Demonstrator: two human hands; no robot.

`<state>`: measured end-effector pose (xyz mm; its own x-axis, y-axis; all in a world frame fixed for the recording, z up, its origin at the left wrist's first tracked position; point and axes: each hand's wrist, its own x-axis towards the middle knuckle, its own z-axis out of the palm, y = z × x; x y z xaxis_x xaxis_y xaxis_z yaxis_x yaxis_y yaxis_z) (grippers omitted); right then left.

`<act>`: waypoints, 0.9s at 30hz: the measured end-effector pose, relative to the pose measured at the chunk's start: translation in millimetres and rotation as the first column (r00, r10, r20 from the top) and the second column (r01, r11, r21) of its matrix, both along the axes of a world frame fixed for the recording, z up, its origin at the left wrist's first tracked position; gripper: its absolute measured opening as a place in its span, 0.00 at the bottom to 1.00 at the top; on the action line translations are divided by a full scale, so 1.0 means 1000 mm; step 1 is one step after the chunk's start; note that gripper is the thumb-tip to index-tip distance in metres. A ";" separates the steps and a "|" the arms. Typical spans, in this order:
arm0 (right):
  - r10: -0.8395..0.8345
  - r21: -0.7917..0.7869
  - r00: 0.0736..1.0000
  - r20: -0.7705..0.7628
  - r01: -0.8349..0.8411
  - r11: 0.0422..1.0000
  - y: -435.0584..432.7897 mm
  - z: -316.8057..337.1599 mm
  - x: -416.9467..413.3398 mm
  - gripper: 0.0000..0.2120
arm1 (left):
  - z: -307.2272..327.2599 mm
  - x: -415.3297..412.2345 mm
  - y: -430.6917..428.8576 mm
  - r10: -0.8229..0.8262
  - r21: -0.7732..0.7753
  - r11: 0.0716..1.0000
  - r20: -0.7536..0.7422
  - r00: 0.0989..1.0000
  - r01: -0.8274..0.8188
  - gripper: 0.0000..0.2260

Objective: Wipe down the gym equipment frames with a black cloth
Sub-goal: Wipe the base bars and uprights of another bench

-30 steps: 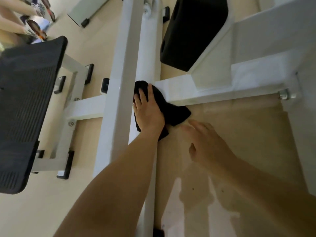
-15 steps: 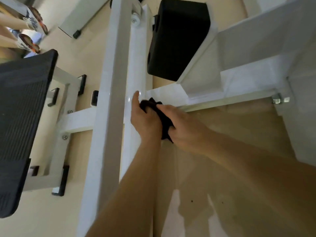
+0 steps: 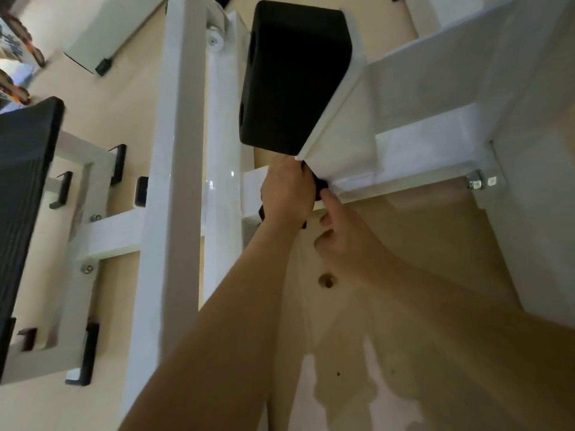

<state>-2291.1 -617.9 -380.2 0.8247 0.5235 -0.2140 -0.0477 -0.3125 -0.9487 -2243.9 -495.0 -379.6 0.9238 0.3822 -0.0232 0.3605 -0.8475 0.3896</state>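
Observation:
The white gym frame fills the view, with a horizontal crossbar [image 3: 404, 178] joining tall upright bars [image 3: 177, 181]. My left hand [image 3: 287, 191] grips the bunched black cloth [image 3: 320, 188] against the crossbar, just below a black pad [image 3: 295, 76]. Most of the cloth is hidden under that hand; only a small dark part shows at its right edge and below the wrist. My right hand [image 3: 345, 237] sits just below and to the right, its thumb touching the cloth's edge and its fingers loosely curled.
A black ribbed platform [image 3: 21, 194] stands at the left on a white base with black feet [image 3: 87, 353]. A bolt and nut [image 3: 476, 181] stick out at the crossbar's right end. Beige floor [image 3: 404, 368] lies below.
Both hands and the cloth have moved right along the crossbar, from the upright bar to under the black pad. The cloth went from spread flat to bunched up.

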 end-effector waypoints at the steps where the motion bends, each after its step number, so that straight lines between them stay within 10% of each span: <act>1: -0.013 0.103 0.986 -0.163 0.030 0.994 -0.001 0.001 0.003 0.30 | 0.002 -0.001 -0.001 -0.015 -0.018 1.000 -0.012 1.000 0.015 0.08; 6: 0.074 0.221 0.864 -0.498 0.044 0.974 0.004 0.015 0.009 0.09 | 0.000 -0.053 0.022 0.019 -0.068 0.998 0.052 0.998 -0.015 0.18; 10: 0.022 0.205 0.821 -0.570 0.117 0.972 0.013 0.013 -0.010 0.07 | 0.016 -0.095 0.012 0.447 -0.377 0.835 0.038 0.894 -0.402 0.17; 13: -0.076 0.103 0.915 -0.396 0.126 0.987 0.012 0.011 -0.014 0.07 | 0.036 -0.120 0.005 0.449 -0.277 0.844 -0.108 0.887 -0.460 0.11; 18: -0.208 -0.047 0.976 -0.067 0.206 0.978 -0.001 0.017 0.002 0.04 | 0.066 -0.139 -0.003 0.170 0.229 0.968 -0.311 0.935 -0.100 0.12; 21: -0.171 -0.121 0.985 0.035 0.174 0.977 -0.008 0.022 0.010 0.04 | 0.072 -0.133 -0.001 0.294 0.079 0.956 -0.236 0.926 -0.283 0.15; 24: -0.210 0.039 0.969 -0.130 0.217 0.975 -0.004 0.031 0.012 0.05 | 0.078 -0.110 -0.007 0.587 -0.596 0.583 -0.161 0.793 -0.552 0.11; 27: -0.101 0.267 0.881 -0.463 0.248 0.931 0.003 0.043 0.011 0.12 | 0.087 -0.085 -0.006 0.729 -0.864 0.246 -0.134 0.672 -0.440 0.07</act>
